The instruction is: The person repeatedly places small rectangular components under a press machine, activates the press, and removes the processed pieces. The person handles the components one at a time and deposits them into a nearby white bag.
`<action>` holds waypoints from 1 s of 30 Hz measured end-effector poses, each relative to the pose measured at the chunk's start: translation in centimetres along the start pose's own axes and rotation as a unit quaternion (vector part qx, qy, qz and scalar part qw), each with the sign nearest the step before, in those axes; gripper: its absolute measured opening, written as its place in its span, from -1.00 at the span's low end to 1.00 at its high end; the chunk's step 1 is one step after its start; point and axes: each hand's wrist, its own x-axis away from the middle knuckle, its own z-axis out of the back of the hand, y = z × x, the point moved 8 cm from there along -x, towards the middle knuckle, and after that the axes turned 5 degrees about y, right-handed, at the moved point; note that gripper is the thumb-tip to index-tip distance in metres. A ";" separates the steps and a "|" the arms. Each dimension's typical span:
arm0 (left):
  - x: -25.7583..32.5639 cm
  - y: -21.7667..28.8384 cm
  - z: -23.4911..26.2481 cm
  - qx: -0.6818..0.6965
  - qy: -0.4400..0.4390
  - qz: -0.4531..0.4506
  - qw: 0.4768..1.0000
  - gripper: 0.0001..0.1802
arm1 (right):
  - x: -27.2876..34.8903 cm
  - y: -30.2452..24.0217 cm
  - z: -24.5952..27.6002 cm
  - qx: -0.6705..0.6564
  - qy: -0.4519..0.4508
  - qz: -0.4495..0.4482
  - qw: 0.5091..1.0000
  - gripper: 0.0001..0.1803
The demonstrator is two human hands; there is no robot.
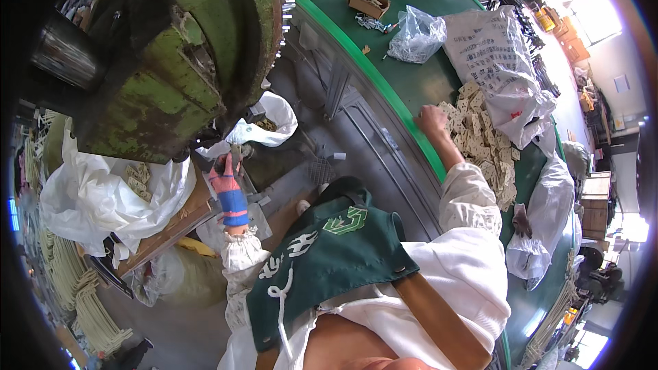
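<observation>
Two hands work apart. The left hand [226, 178], in a knitted red-and-blue glove, reaches up under the chipped, green-painted press [199, 55], fingers pressed together on a small flat piece [235, 157], though the grip is partly hidden. Just left of it, a crumpled white plastic sheet [96, 199] holds a few tan pieces. The bare right hand [433, 122] is closed into a loose fist at the near edge of a heap of flat, tan, square-cut pieces [483, 147] on the smooth green counter [411, 82]. Beyond that hand lie a printed white sack [493, 55] and a clear crinkled bag [417, 34].
</observation>
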 end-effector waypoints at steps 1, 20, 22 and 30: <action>0.5 0.4 -0.4 -0.003 -0.002 -0.015 1.000 -0.79 | -0.3 3.8 -2.0 -0.034 -0.025 -0.035 0.998 -0.57; 8.1 -5.2 -7.9 -0.265 -0.184 -0.057 0.945 -0.54 | 12.7 -29.2 11.4 -0.437 -0.065 0.520 0.731 -0.88; 7.9 -5.6 -4.7 -0.225 -0.133 -0.020 0.965 -0.67 | 10.0 -32.3 12.0 -0.509 -0.135 0.453 0.720 -0.91; 9.2 -5.3 -1.8 -0.136 -0.064 0.085 0.985 -0.80 | 1.8 -47.5 -0.3 -0.277 0.058 0.510 0.813 -0.63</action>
